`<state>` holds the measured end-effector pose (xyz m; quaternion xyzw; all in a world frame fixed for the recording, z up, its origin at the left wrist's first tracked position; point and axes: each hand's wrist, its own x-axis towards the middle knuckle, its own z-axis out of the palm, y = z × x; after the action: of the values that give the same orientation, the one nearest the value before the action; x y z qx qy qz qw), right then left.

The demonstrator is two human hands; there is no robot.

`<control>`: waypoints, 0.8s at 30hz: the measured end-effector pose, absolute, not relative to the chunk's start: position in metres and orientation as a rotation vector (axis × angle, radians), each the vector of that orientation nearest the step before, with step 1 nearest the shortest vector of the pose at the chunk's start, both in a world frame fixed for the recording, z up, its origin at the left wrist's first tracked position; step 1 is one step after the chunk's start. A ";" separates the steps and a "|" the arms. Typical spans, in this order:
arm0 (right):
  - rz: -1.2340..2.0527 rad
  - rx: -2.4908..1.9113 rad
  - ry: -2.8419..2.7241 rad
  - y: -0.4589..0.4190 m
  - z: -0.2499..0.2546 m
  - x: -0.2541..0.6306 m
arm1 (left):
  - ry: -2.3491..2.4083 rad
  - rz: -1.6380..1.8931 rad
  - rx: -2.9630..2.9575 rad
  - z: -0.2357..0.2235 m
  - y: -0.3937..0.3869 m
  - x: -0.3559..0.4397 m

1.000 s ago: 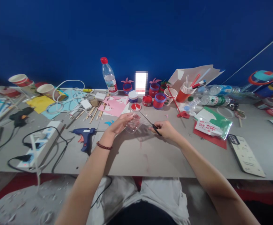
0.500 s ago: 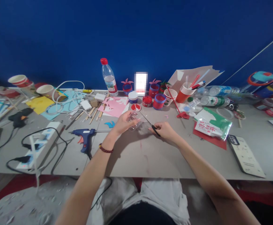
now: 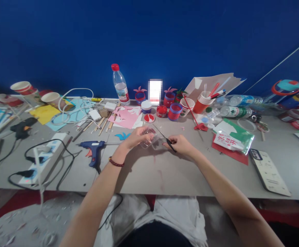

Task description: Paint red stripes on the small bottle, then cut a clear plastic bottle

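My left hand (image 3: 135, 137) grips a clear plastic bottle piece (image 3: 150, 136) just above the grey table (image 3: 149, 171). My right hand (image 3: 180, 144) is closed on the black handles of small scissors (image 3: 164, 136), whose thin blades point up-left at the plastic piece. A dark red bead bracelet (image 3: 115, 162) circles my left wrist. Both hands meet at the table's middle, in front of the pink paper cut-outs (image 3: 125, 116).
A blue glue gun (image 3: 92, 149) lies left of my hands, a power strip (image 3: 45, 154) with black cables further left. Behind stand a water bottle (image 3: 120, 84), red and blue pots (image 3: 173, 109), red cups (image 3: 202, 101). A green-and-red packet (image 3: 233, 139) and a phone (image 3: 269, 171) lie right.
My left hand turned the plastic piece slightly and lowered it toward the scissors; the right hand edged a little left. The view shifted slightly.
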<state>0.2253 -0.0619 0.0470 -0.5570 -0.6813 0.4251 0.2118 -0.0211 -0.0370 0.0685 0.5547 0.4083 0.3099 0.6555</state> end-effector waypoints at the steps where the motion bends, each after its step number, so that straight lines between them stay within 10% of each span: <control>1: 1.180 -1.549 -1.889 -0.062 0.048 0.225 | 0.917 0.703 1.256 0.068 -0.037 -0.022; 24: 1.112 -1.487 -1.957 -0.059 0.045 0.228 | 0.738 0.658 1.098 0.065 -0.033 -0.028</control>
<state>0.2284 -0.0591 0.0447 -0.5377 -0.7076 0.4021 0.2204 -0.0278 -0.0330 0.0647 0.5003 0.3362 0.3000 0.7394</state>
